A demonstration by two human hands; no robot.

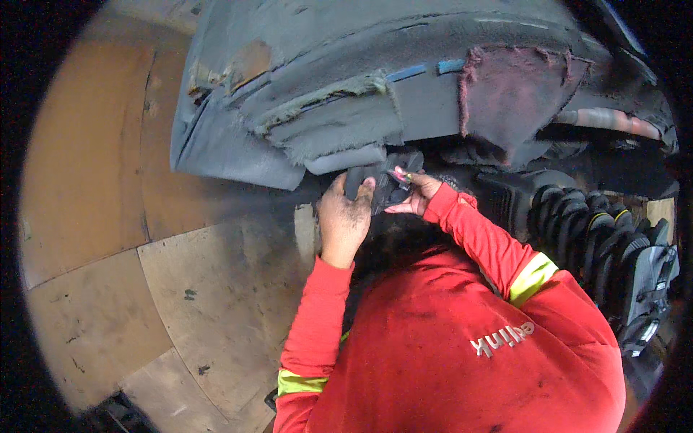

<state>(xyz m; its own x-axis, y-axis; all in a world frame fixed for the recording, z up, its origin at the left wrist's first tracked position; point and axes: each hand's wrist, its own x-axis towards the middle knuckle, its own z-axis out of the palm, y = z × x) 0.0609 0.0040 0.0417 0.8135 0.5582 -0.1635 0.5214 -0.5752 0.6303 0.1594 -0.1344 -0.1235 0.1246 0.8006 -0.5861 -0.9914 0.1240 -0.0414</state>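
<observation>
My left hand (345, 216), smudged with dark dust, grips a black sandal (377, 189), its thumb pressed on the near side. From the other side my right hand (417, 193) holds the same sandal, fingers closed around its edge. Something small and pink with a touch of green (399, 174) shows at the right fingertips; I cannot make out what it is. The sandal is right beside a grey roller-like padded edge (346, 159) on the underside of a large dust-coated machine (404, 94). Its far end lies in shadow.
Ragged cloth patches, one greenish grey (339, 123) and one reddish (505, 94), hang on the machine's front. At the right stands a row of black sandals (599, 224). Wooden boards (209, 289) spread to the left, and a dark object (119, 415) is at the lower left.
</observation>
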